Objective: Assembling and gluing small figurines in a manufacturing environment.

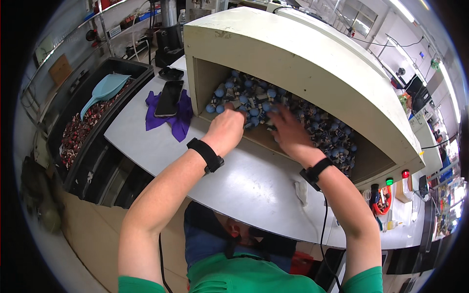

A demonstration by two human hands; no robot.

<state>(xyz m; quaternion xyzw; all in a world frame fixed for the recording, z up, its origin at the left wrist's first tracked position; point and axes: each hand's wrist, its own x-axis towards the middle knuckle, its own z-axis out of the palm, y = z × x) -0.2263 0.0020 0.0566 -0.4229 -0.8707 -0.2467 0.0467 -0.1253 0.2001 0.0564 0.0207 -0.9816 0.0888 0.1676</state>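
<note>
A heap of small pieces (254, 97), with round light-blue parts and dark-blue and whitish bits, fills much of the cream-coloured box (283, 53). Both my arms reach into its open front. My left hand (227, 128) is at the near left edge of the heap, its fingers curled inward; what they hold, if anything, is hidden. To its right, my right hand (292, 133) touches the front of the heap with its fingers apart and pointing left. No piece shows in its grasp. Each wrist wears a black band.
Left of the box, a black phone (169, 98) lies on a purple cloth (181, 122). A black bin (141, 73) holds reddish pieces and a light-blue dustpan (107, 88). Green and red buttons (397, 177) sit at the box's right corner, near an orange container (383, 201). A cable (324, 229) hangs by my right forearm.
</note>
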